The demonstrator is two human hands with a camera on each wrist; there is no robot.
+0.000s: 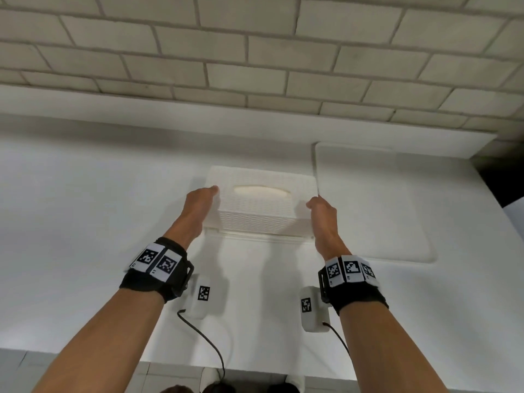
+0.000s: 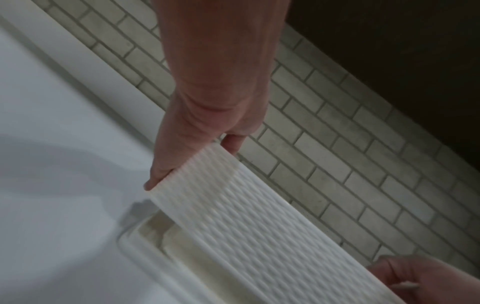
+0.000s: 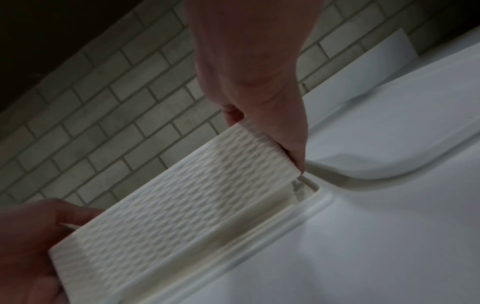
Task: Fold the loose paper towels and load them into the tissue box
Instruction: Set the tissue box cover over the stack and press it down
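Tissue box cover [image 1: 256,204]: a white shell with a woven texture and an oval slot in its top is sitting near the centre of the head view, slightly toward 12 o'clock from the wrists. Both hands are holding it by its short ends. Both wrist views are showing it raised off its base along the near side.

Base tray [image 2: 145,232]: a white rimmed tray is lying on the counter directly under the cover. Its near edge is showing below the cover's front wall toward 6 o'clock.

Left hand [image 1: 200,201]: is gripping the cover's end at 9 o'clock. The thumb is lying along the near corner and the fingers are curling round the far corner, with the end wall pinched between them.

Right hand [image 1: 321,209]: is gripping the cover's end at 3 o'clock. The thumb is pressing on the near corner and a fingertip is hooking over the far corner.

Flat white mat [image 1: 368,199]: is lying on the counter at 3 o'clock from the cover, just beside it.

Counter [image 1: 85,222]: a white surface is carrying the tray and the mat.

Wall [image 1: 255,52]: pale brick-pattern tiles are rising at 12 o'clock behind the counter.

Paper towels: cannot tell whether any are inside the box.
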